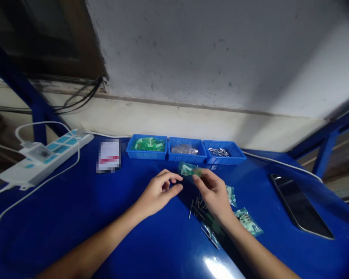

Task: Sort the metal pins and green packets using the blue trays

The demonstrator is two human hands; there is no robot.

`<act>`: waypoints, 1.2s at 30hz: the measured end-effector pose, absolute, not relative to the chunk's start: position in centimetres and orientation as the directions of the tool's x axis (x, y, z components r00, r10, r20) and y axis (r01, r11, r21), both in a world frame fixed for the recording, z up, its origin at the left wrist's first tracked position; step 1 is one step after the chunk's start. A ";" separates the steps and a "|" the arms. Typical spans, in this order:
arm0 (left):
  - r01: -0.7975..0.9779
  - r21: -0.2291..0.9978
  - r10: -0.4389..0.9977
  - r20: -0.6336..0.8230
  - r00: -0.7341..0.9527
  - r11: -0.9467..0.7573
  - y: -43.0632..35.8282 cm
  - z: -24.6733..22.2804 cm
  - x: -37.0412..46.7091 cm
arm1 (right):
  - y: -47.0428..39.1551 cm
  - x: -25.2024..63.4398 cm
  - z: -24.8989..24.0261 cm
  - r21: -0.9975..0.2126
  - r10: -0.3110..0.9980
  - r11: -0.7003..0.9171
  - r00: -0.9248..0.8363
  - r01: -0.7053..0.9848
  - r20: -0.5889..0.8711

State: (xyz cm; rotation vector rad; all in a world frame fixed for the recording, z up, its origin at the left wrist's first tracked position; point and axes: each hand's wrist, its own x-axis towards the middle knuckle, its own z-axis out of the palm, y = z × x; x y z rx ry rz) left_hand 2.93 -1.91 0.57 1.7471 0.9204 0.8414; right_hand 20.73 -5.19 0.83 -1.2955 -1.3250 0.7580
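Note:
My right hand [213, 190] pinches a small green clear plastic bag [186, 169] by its right end, above the blue table. Something whitish shows inside the bag. Just left of it is my left hand [163, 190], fingers curled, thumb and forefinger apart, with nothing between them. Below and partly behind my right hand lie loose thin metal pins [196, 207]. Two more filled plastic bags, one nearer [248, 221] and one farther [231, 195], rest to the right of that hand. A clear packet [211, 234] lies below the pins.
Three blue bins stand along the wall: a left bin [147, 155] with green bags, a middle bin [186, 157] with clear packets, and a right bin [227, 159] with metal pieces. A phone [301, 205] lies right. A white power strip [31, 170] and cable are left, beside a blurred card [108, 155].

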 end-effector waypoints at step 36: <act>0.064 0.997 0.907 0.020 0.421 -0.051 -1.9 1.1 3.3 | -6.7 20.2 1.1 -0.578 0.804 0.503 -0.102 0.643 0.586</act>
